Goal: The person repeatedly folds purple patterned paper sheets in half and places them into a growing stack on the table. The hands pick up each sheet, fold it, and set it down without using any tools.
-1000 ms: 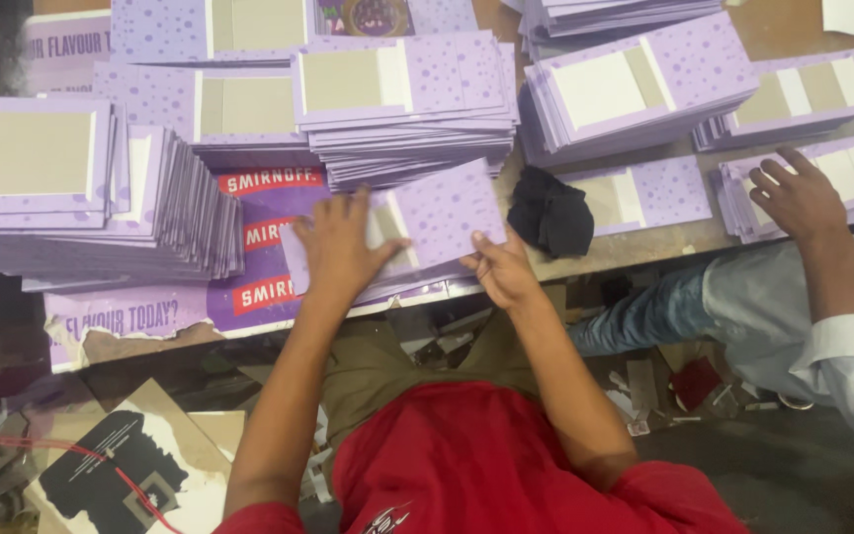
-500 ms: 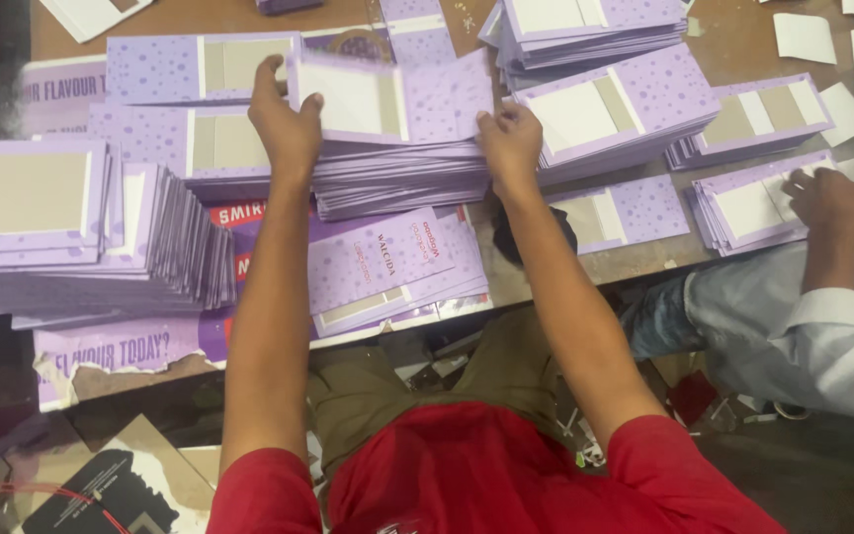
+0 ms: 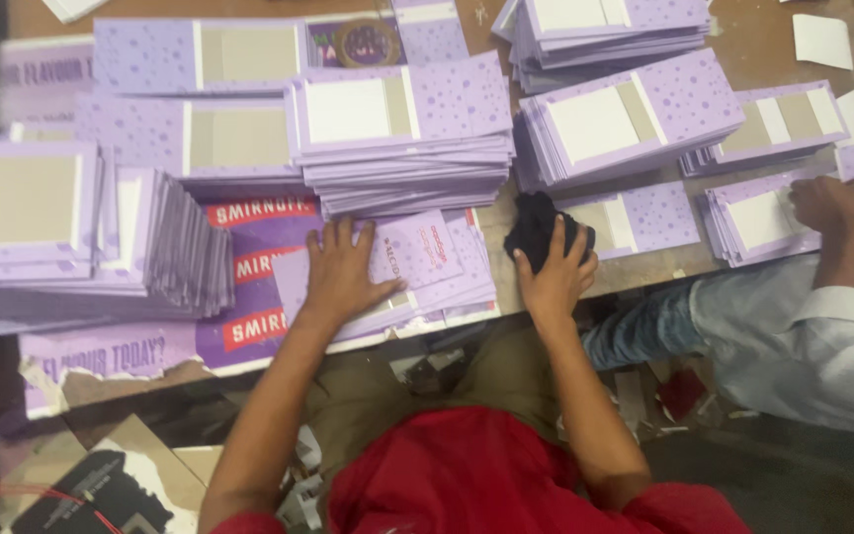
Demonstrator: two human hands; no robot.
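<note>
My left hand (image 3: 344, 273) lies flat, fingers spread, on a small pile of purple dotted card sheets (image 3: 437, 265) at the table's near edge. To its right, my right hand (image 3: 554, 276) grips a black cloth (image 3: 534, 232) on the table surface. Just beyond both hands stands a tall stack of purple cards with white panels (image 3: 402, 133).
More purple card stacks fill the table: left (image 3: 61, 227), back right (image 3: 635, 124) and far right (image 3: 763, 213). A co-worker's hand (image 3: 832, 203) in a white sleeve rests on the far right stack. Purple printed sheets (image 3: 249, 287) lie under the piles. Cardboard scraps lie on the floor.
Both my hands came back from the tall stack toward the near edge. The left now presses on the small pile, and the right has taken hold of the black cloth.
</note>
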